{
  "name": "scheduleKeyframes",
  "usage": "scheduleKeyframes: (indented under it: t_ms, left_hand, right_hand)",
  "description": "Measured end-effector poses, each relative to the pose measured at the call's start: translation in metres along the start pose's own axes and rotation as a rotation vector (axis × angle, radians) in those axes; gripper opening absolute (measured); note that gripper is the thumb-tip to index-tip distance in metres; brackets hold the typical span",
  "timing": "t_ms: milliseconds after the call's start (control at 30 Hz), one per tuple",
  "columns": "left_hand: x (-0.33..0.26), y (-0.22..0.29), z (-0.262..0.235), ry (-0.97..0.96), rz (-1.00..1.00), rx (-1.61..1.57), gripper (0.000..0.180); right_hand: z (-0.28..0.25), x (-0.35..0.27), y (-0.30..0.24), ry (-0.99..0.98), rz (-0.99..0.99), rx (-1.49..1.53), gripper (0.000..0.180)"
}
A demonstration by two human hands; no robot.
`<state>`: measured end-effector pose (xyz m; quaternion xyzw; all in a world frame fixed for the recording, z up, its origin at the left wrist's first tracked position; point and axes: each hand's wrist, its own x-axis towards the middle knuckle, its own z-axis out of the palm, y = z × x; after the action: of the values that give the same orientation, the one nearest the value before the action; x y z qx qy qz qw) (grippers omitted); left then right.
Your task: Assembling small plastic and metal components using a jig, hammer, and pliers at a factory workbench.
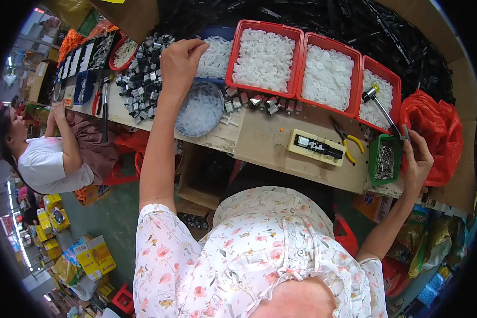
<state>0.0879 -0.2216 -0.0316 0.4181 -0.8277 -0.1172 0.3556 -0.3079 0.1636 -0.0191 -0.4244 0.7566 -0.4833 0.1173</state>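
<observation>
The left hand (179,62) reaches to the upper middle of the frame, its fingers bunched over the near edge of a blue tray of white plastic parts (215,55); whether they pinch a part cannot be told. Just below it sits a round clear dish of clear pieces (200,110), overhanging the counter's (270,143) front edge. A heap of small grey metal blocks (142,77) lies to its left. The right hand (417,159), at the right edge of the frame, has its fingers closed on a thin metal tool (382,108) above a green bin of pins (385,159). Three red trays of white parts (264,55) line the back. Bare wood stays open around a cream jig (316,147) and yellow-handled pliers (347,140). Another person (47,159) sits at lower left.
</observation>
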Motion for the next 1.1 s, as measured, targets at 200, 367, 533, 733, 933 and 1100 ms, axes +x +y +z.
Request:
scheduleKeyframes:
  t_ms: [200, 367, 533, 733, 933, 1100]
  left_hand:
    - [-0.052, 0.018, -0.024, -0.067, 0.108, 0.019, 0.012]
    - [-0.090, 0.010, -0.022, -0.176, 0.203, 0.099, 0.010]
    - [-0.100, 0.008, -0.018, -0.297, 0.205, 0.089, 0.009]
    - [-0.096, 0.022, -0.036, -0.212, 0.186, 0.032, 0.009]
    - [-0.099, 0.066, -0.028, -0.151, 0.033, -0.297, 0.012]
    - [-0.115, 0.113, 0.003, -0.177, -0.154, -0.626, 0.015]
  right_hand:
    - [0.027, -0.013, -0.015, -0.012, -0.032, 0.016, 0.023]
    - [0.047, -0.010, -0.028, -0.038, -0.073, -0.060, 0.022]
    - [0.053, -0.010, -0.034, -0.145, -0.078, -0.127, 0.023]
    - [0.059, -0.013, -0.045, -0.123, -0.100, -0.045, 0.023]
    - [0.110, -0.027, -0.071, -0.312, 0.025, 0.212, 0.024]
    - [0.146, -0.038, -0.082, -0.513, 0.116, 0.430, 0.023]
